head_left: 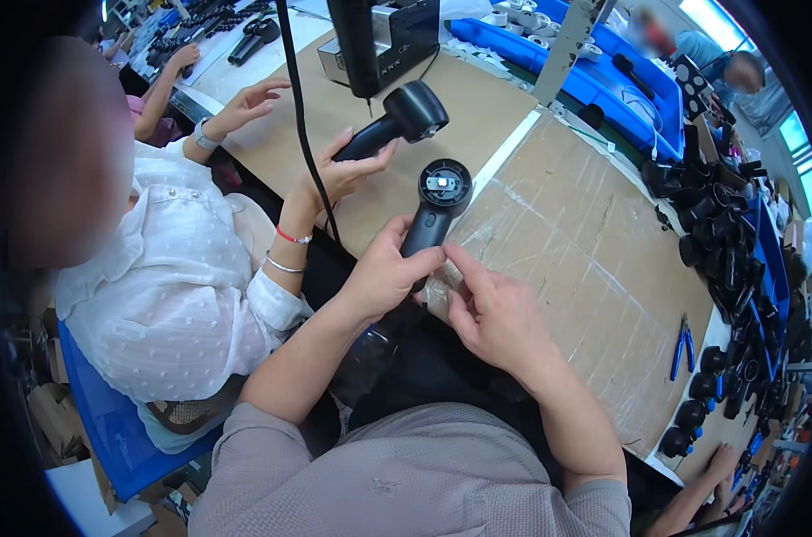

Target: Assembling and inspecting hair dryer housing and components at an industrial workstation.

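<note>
In my left hand (383,276) is a black handheld device (426,231) shaped like a small hair dryer, its fingers closed round the handle. Its round head tilts up, and inside the open ring sit a pale metal part and a small white square. My right hand (500,315) is beside the lower handle, index finger stretched toward my left thumb, its thumb apart. Its other fingers curl under, and I see nothing held in them. To the left, a co-worker's hand (357,170) holds a similar black device (392,123).
A brown board (585,268) covers the bench, with blue-handled cutters (682,347) near its right edge. Black housings (719,233) pile up beyond. A black power screwdriver (354,45) and its cable (296,98) hang overhead. A blue bin (643,112) stands at the back.
</note>
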`<state>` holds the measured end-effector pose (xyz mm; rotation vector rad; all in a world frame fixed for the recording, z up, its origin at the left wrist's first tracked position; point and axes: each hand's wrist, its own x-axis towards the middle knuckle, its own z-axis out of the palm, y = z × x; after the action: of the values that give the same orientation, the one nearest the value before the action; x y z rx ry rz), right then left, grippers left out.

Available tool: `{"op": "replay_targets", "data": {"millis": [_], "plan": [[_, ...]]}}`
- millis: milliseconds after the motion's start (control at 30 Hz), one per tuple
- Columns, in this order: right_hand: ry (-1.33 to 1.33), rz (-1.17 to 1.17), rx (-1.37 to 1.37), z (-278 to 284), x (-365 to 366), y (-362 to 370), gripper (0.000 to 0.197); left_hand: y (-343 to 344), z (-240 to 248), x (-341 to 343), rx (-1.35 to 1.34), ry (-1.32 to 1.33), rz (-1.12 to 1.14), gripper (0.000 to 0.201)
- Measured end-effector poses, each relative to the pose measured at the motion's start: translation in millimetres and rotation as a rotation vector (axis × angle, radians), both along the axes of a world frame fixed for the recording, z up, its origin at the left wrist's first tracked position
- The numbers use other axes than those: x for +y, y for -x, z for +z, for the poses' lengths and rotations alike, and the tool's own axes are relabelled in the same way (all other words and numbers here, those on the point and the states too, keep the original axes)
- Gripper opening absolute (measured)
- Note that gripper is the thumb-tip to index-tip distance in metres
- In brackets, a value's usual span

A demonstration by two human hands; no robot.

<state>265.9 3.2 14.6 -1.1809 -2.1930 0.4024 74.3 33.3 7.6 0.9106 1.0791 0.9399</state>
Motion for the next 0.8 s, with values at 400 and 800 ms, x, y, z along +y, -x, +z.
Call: {"op": "replay_targets", "data": {"millis": [400,800], "plan": [[-0.069,-0.100,-0.189,9.9,41.1,-3.8,0.061,-7.8,-3.5,65.8,0.342,-0.160,0.078,0.056],[-0.025,-0.370,0.917,39.0,-32.0,-123.8,0.057,23.4,-53.2,149.7,1.002,-0.588,0.258,0.047]]}}
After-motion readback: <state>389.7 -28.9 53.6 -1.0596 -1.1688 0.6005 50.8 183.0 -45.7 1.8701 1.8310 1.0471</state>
